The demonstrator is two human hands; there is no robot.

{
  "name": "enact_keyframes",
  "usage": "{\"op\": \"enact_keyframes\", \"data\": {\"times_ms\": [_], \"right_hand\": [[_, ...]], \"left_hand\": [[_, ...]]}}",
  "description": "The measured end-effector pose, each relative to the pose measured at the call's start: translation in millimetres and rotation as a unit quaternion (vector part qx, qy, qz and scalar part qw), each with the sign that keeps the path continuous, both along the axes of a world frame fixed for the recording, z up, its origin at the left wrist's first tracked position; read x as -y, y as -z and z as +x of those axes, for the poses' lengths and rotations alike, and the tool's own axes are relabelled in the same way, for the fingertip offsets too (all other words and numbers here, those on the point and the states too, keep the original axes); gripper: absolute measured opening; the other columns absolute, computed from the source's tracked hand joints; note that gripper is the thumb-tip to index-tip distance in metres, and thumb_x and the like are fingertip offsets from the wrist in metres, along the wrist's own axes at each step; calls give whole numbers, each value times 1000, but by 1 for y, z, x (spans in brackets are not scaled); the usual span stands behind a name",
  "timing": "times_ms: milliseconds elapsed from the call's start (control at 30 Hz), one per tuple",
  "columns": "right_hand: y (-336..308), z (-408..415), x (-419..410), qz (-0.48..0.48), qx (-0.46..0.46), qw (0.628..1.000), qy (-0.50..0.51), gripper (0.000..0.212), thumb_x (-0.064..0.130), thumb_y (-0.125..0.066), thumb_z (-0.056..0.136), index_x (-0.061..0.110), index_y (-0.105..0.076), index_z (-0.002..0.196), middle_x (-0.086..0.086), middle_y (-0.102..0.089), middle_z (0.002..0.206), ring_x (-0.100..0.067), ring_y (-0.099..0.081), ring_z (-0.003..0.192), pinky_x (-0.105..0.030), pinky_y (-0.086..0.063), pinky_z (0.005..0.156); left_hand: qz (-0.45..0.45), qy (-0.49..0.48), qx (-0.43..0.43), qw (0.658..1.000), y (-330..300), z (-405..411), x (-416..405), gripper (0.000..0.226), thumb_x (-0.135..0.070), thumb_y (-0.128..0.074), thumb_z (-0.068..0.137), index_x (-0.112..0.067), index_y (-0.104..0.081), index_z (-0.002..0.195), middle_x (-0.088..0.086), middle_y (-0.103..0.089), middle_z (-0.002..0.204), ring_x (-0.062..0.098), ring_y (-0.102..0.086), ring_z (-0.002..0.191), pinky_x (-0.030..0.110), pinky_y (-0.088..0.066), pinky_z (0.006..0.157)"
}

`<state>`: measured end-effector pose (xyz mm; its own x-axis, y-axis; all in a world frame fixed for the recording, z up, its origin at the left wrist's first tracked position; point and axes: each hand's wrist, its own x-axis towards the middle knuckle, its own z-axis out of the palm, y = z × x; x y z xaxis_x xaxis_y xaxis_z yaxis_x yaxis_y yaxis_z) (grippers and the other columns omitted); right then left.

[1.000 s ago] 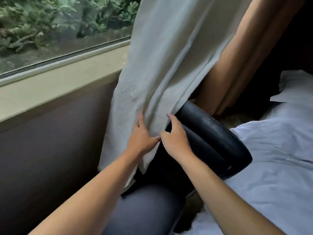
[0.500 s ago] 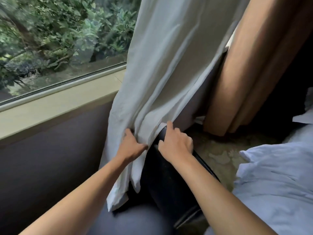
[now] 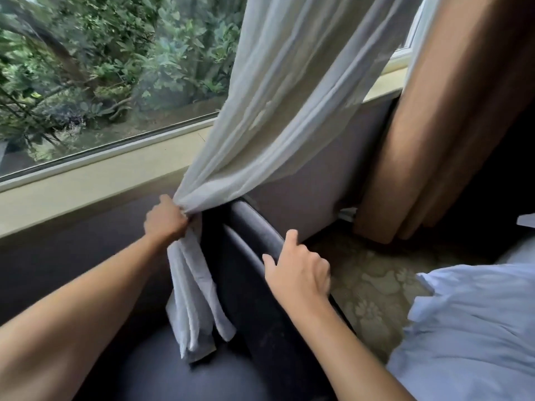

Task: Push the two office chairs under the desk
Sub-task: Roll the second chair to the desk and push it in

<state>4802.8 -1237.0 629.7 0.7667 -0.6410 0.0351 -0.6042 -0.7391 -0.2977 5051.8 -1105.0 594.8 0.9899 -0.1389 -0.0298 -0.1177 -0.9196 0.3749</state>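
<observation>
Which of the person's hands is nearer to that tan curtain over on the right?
The right. The right hand rests on the top edge of the black chair back, below and left of the tan curtain. The left hand is farther left, gripping the bunched white curtain.

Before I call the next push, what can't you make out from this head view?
- Desk and second chair: outside the frame.
- Chair base and wheels: cut off by the bottom edge.
- Left hand fingertips: buried in the bunched white curtain.
- Right hand: motion-blurred, so its hold on the backrest is unclear.
</observation>
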Motion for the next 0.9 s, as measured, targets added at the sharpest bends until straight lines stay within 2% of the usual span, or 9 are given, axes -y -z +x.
{"op": "enact_keyframes", "data": {"times_ms": [100, 167, 233, 333, 400, 500, 567, 733, 900], "right_hand": [[4, -10, -3, -1, 23, 1000, 0, 41, 52, -45, 96, 17, -42, 118, -7, -67, 105, -29, -69, 92, -35, -33, 63], [7, -13, -6, -11, 15, 1000, 15, 42, 53, -54, 90, 17, -51, 111, -6, -70, 89, -28, -70, 75, -33, -31, 56], [8, -17, -8, -38, 15, 999, 24, 44, 53, -61, 83, 17, -58, 107, -5, -70, 78, -25, -69, 63, -31, -28, 51], [10, -19, -6, -17, 38, 999, 2, 42, 50, -49, 93, 16, -48, 119, -7, -69, 97, -28, -70, 81, -34, -30, 58], [12, -18, 0, -6, 46, 999, -3, 40, 49, -42, 97, 17, -42, 121, -8, -67, 105, -29, -69, 89, -35, -31, 62], [8, -18, 0, -7, 43, 999, 2, 39, 49, -43, 96, 17, -42, 118, -8, -66, 105, -30, -68, 90, -35, -31, 63], [6, -18, -6, 12, 41, 999, -6, 37, 47, -43, 96, 17, -41, 117, -9, -65, 106, -31, -68, 92, -35, -32, 64], [4, -19, -13, 23, 27, 999, -23, 34, 45, -43, 96, 18, -38, 115, -8, -64, 107, -33, -66, 95, -37, -33, 66], [-1, -23, -16, 82, -5, 996, -42, 30, 41, -45, 95, 19, -36, 113, -8, -64, 111, -37, -62, 102, -38, -33, 70]], "left_hand": [[-31, -93, -46, 994, 1, 37, 7, 54, -5, -69, 70, 4, -44, 117, 27, -68, 104, 42, -64, 102, 42, -51, 78], [-61, -87, -47, 993, -1, 54, 20, 52, -6, -65, 72, 10, -44, 118, 27, -67, 105, 43, -63, 104, 42, -51, 82], [-131, -20, -59, 989, -4, 59, 49, 33, -16, -57, 81, 10, -54, 102, 23, -66, 94, 44, -65, 100, 40, -50, 76], [-206, 123, -124, 963, -19, 41, 114, 59, -47, -60, 82, 3, -61, 112, 12, -63, 100, 30, -63, 94, 36, -48, 76], [-84, 246, -148, 954, -29, 20, 147, 58, -54, -64, 78, -16, -62, 123, 3, -62, 108, 24, -60, 102, 35, -48, 89], [126, 276, -92, 948, -34, 2, 155, 35, -42, -58, 67, -18, -70, 89, 4, -70, 102, 29, -62, 93, 33, -48, 81], [163, 253, -71, 951, -34, -3, 146, 31, -32, -55, 64, -11, -65, 83, 8, -67, 92, 31, -62, 86, 31, -44, 72], [195, 240, -34, 951, -41, -9, 131, 15, -21, -57, 77, -9, -56, 85, 12, -57, 92, 33, -61, 97, 29, -41, 73], [142, 271, -33, 951, -41, -14, 96, 31, -36, -40, 71, -13, -59, 77, 11, -60, 93, 31, -52, 87, 32, -38, 74]]}}
